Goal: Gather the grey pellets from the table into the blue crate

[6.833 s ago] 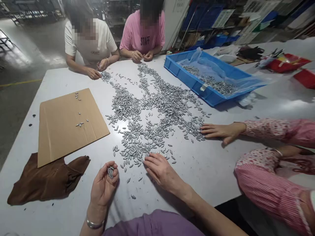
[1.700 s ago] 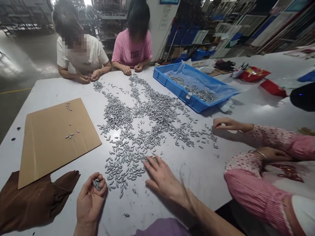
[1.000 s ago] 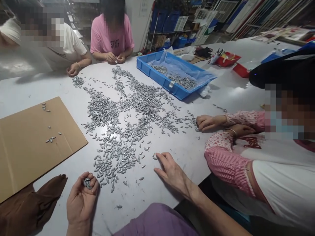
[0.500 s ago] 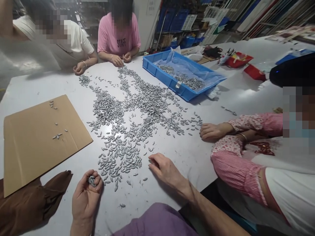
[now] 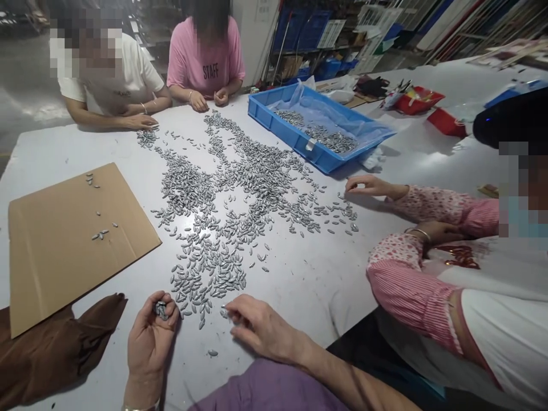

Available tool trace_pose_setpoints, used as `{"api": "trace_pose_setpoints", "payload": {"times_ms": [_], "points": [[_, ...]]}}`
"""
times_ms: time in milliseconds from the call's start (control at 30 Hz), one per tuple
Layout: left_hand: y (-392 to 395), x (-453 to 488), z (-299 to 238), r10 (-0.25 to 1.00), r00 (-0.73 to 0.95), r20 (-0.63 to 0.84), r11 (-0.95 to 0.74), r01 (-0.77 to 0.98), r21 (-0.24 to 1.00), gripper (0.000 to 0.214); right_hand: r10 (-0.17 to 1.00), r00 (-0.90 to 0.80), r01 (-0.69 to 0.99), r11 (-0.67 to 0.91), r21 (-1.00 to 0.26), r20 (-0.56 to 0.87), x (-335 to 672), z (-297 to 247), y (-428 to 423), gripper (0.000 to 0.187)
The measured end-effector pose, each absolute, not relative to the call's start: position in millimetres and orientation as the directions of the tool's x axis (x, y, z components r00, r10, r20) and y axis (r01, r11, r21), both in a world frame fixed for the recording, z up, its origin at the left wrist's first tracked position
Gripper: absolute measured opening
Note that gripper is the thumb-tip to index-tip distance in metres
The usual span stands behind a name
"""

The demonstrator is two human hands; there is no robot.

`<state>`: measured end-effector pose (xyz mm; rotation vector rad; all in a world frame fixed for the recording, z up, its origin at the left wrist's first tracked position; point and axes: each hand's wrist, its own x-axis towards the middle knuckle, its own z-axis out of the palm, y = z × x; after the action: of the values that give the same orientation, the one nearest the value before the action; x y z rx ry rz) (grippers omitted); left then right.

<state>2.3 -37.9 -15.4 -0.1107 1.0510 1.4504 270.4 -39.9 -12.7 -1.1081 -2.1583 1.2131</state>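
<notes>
A wide spread of small grey oval metal pieces (image 5: 240, 194) covers the middle of the white table (image 5: 308, 279). My left hand (image 5: 149, 337) rests near the front edge, palm up, fingers curled round a small bunch of those pieces (image 5: 161, 310). My right hand (image 5: 257, 325) lies low on the table beside the near end of the spread, its fingertips pinching at a loose piece (image 5: 224, 313).
A cardboard sheet (image 5: 64, 240) with a few pieces lies at left, a brown cloth (image 5: 51, 348) below it. A blue tray (image 5: 317, 123) lined with plastic holds more pieces at the back. A person's hand (image 5: 368, 185) in a pink patterned sleeve reaches in from the right; two people sit opposite.
My right hand has drawn back toward me and leftward, from flat on the table to pinching at a piece by the pile's near edge. The neighbour's hand moved forward. My left hand stays closed.
</notes>
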Motion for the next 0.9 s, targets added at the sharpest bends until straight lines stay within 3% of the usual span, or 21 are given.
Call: {"api": "trace_pose_setpoints", "payload": {"times_ms": [167, 300, 367, 467, 567, 633, 767, 900], "points": [[-38.6, 3.6, -14.6, 0.749, -0.208, -0.629, 0.208, -0.827, 0.521, 0.011, 0.359, -0.927, 0.070, 0.454, -0.888, 0.110, 247.8, -16.2, -39.9, 0.025], [-39.5, 4.4, -13.2, 0.753, -0.198, -0.627, 0.205, -0.836, 0.510, 0.010, 0.197, -0.972, -0.019, 0.484, -0.875, 0.130, 228.7, -22.6, -38.0, 0.027], [-40.1, 4.0, -13.7, 0.758, -0.194, -0.622, 0.192, -0.846, 0.497, 0.010, 0.251, -0.959, 0.016, 0.517, -0.856, 0.134, 221.7, -20.2, -34.2, 0.028], [-41.0, 2.8, -16.2, 0.771, -0.187, -0.608, 0.185, -0.849, 0.496, 0.010, 0.512, -0.846, 0.187, 0.545, -0.818, 0.148, 221.6, -11.8, -24.8, 0.030], [-43.0, 2.0, -17.8, 0.796, -0.182, -0.578, 0.196, -0.825, 0.530, 0.011, 0.781, -0.618, 0.407, 0.412, -0.815, 0.087, 238.9, -6.6, -14.6, 0.027], [-45.6, 2.1, -16.3, 0.819, -0.170, -0.548, 0.231, -0.777, 0.586, 0.016, 0.876, -0.483, 0.562, 0.302, -0.770, -0.010, 257.6, -7.8, -10.0, 0.033], [-52.7, 3.7, -8.7, 0.837, -0.207, -0.507, 0.355, -0.500, 0.790, 0.037, 0.917, -0.383, 0.764, 0.247, -0.596, -0.110, 287.2, -16.0, -7.4, 0.065], [-57.4, 5.8, -8.8, 0.835, -0.329, -0.441, 0.412, -0.157, 0.898, 0.063, 0.902, -0.407, 0.771, 0.254, -0.584, -0.145, 281.0, -17.4, -4.7, 0.068]]}}
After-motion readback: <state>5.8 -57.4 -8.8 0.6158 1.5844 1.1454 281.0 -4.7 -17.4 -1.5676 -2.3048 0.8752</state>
